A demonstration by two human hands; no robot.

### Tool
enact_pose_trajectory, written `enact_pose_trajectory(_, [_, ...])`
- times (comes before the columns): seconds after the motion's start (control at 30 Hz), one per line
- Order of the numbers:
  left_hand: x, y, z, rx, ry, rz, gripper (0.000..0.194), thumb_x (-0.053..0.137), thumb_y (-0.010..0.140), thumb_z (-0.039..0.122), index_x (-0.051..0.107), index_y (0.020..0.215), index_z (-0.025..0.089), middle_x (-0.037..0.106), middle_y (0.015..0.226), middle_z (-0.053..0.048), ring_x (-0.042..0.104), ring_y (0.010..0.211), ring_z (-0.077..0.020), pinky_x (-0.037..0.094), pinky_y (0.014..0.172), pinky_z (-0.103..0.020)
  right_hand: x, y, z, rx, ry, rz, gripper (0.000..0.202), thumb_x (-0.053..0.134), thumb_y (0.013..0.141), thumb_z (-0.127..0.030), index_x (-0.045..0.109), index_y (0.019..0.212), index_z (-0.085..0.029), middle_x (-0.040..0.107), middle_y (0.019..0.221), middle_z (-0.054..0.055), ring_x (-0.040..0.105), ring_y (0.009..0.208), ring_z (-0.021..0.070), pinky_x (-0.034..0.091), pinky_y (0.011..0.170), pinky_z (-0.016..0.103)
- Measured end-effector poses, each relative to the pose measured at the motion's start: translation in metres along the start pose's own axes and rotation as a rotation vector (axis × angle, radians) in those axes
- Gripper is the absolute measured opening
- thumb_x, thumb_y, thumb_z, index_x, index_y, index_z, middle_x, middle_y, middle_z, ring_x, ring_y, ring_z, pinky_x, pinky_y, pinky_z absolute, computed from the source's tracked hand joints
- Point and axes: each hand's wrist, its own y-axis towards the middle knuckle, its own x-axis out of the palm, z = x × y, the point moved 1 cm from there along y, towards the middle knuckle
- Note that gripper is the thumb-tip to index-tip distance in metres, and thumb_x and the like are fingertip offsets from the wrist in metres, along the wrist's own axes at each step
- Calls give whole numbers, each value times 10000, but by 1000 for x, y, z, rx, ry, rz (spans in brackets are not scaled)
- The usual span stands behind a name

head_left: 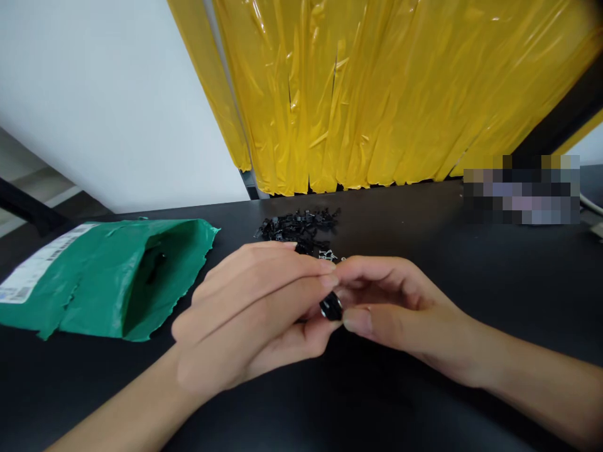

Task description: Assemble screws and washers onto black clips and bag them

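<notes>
Between my two hands, over the dark table, is a small black piece (331, 307) with shiny edges; its kind does not show and my fingers cover much of it. My left hand (257, 307) curls around it from the left, fingertips and thumb closed on it. From the right, my right hand (405, 307) pinches at the same piece, its thumb at the lower edge and its index fingertip meeting the left fingertips. Just beyond my hands lies a heap of small black parts (301, 223). Several small silvery pieces (326, 255) lie at its near edge, partly hidden by my fingers.
A torn green plastic mailing bag (94, 276) with a white label lies at the left, its mouth facing right and something dark inside. Yellow plastic sheeting (353, 94) hangs behind the black table (518, 270). A blurred-out patch (522, 191) covers something at the back right.
</notes>
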Motion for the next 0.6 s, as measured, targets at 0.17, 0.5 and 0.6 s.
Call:
enact_pose_trajectory(0.17, [1, 11, -2, 127, -15, -46, 59, 736, 900, 211, 703, 922, 255, 831, 923, -11, 780, 712, -184, 706, 834, -422, -1, -2, -1, 29, -70, -27, 177, 802, 876, -188, 814, 1035, -264, 807, 913, 13, 772, 888, 172, 634, 806, 291])
enact_pose_trajectory(0.5, [2, 10, 3, 53, -45, -116, 92, 753, 895, 248, 694, 964, 261, 814, 860, 7, 781, 707, -188, 698, 862, -428, -1, 1, -3, -24, -48, -45, 175, 802, 860, -155, 817, 995, -265, 791, 857, -10, 739, 780, 150, 630, 779, 291])
enact_pose_trajectory(0.6, [7, 10, 2, 40, -46, -25, 188, 758, 833, 152, 685, 985, 235, 775, 720, 30, 768, 665, -170, 693, 866, -373, -3, 0, -1, 20, -55, -2, 123, 799, 864, -172, 819, 960, -246, 795, 889, 3, 734, 813, 146, 611, 779, 262])
